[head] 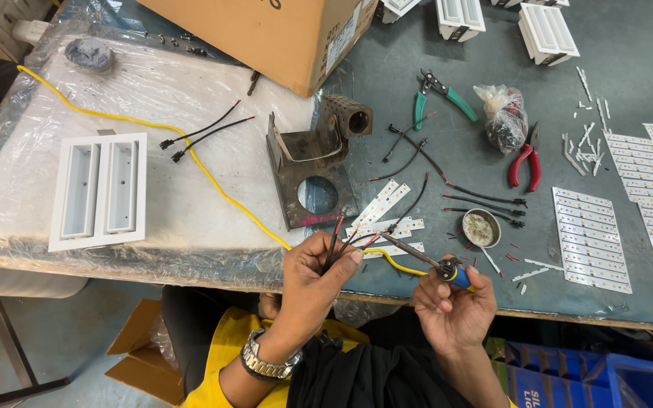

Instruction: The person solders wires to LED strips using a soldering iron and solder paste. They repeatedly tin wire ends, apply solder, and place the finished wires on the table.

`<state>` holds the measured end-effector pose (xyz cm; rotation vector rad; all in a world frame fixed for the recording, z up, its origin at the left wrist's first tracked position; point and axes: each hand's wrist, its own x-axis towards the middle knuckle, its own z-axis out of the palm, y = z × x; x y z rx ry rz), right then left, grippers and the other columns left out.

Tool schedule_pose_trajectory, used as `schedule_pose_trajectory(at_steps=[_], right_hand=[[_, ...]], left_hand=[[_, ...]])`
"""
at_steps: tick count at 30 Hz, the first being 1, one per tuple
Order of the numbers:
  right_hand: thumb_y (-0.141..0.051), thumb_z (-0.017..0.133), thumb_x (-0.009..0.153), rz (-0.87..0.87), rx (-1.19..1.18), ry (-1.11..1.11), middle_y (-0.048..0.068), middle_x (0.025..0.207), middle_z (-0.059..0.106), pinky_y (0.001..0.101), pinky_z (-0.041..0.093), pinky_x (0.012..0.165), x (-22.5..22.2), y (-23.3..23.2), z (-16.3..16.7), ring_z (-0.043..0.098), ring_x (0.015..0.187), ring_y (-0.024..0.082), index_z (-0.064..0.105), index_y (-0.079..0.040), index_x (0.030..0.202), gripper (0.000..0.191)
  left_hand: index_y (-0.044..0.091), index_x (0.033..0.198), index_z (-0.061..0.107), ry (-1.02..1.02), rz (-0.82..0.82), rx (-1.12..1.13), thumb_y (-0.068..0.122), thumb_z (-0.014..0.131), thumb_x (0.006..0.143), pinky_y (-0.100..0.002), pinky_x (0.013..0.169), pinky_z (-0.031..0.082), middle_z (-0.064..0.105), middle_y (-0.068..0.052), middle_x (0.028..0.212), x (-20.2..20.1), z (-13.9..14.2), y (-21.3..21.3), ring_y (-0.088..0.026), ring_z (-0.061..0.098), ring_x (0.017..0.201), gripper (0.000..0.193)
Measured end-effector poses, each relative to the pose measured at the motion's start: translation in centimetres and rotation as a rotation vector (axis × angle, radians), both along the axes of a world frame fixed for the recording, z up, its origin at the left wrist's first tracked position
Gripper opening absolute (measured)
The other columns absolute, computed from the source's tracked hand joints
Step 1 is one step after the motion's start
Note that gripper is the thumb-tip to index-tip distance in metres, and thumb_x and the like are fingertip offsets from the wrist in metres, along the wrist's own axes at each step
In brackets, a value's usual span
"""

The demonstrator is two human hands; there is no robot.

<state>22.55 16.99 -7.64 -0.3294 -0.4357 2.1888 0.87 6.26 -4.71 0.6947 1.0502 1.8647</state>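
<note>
Red and black wire ends (339,240) pinched upright in the left hand (313,281), low centre at the near bench edge. Right hand (451,306) at three o'clock, clamped round a soldering iron (428,261) with blue-and-yellow grip, tip angled to ten o'clock, close to the wires, contact too fine to tell. Yellow cable (190,155) snaking away toward ten o'clock over crinkled clear plastic sheet (183,219). White LED strips (382,213) just beyond at twelve. Round flux tin (481,228) at two. Brown cardboard box (281,34) at twelve o'clock, far edge, pale label on its side. Rusty metal stand (307,170) between. White twin-slot housing (100,190) at nine. Red pliers (527,160), green cutters (440,94) at one o'clock.
</note>
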Motion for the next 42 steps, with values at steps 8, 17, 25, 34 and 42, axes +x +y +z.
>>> schedule_pose_trajectory(at_steps=[8,17,25,34,42], right_hand=[[-0.032,0.057,0.1,-0.004,-0.005,-0.003,0.007,0.074,0.06,0.023,0.037,0.055,-0.1,0.0,0.1,0.046,0.056,0.009,0.069,0.002,0.112,0.038],[-0.032,0.057,0.1,0.002,-0.009,0.001,0.007,0.074,0.06,0.0229,0.037,0.055,-0.2,0.1,0.2,0.046,0.056,0.009,0.068,0.002,0.112,0.038],[-0.033,0.057,0.1,-0.001,-0.018,-0.005,0.007,0.073,0.06,0.0227,0.037,0.055,-0.1,0.2,0.0,0.046,0.056,0.009,0.067,0.002,0.112,0.038],[-0.032,0.058,0.099,-0.028,-0.026,-0.015,0.007,0.073,0.06,0.023,0.036,0.055,0.2,0.5,0.0,0.045,0.056,0.009,0.068,0.001,0.113,0.037],[-0.032,0.06,0.098,-0.037,0.021,-0.028,0.007,0.073,0.062,0.0242,0.033,0.056,-0.1,1.1,0.8,0.045,0.056,0.008,0.07,0.0,0.11,0.036]], left_hand=[[0.0,0.091,0.067,-0.001,0.003,0.0,0.005,0.073,0.094,-0.017,0.061,0.042,0.066,0.004,0.079,0.0,0.0,0.0,0.001,0.054,0.07,0.008],[0.001,0.091,0.067,0.001,0.003,-0.001,0.005,0.073,0.094,-0.017,0.061,0.04,0.064,0.005,0.077,-0.2,-0.2,0.2,0.001,0.051,0.069,0.008],[0.0,0.092,0.068,-0.018,-0.003,0.007,0.005,0.073,0.094,-0.017,0.058,0.038,0.063,0.005,0.076,-0.2,-0.2,0.3,0.001,0.05,0.066,0.007],[0.0,0.093,0.066,0.055,0.004,-0.006,0.008,0.072,0.097,-0.018,0.058,0.037,0.06,0.006,0.076,-0.2,0.1,-0.2,0.001,0.048,0.067,0.011],[0.003,0.098,0.059,0.121,-0.018,-0.048,0.018,0.061,0.106,-0.02,0.056,0.034,0.05,0.006,0.072,0.0,1.8,-1.5,0.0,0.041,0.064,0.017]])
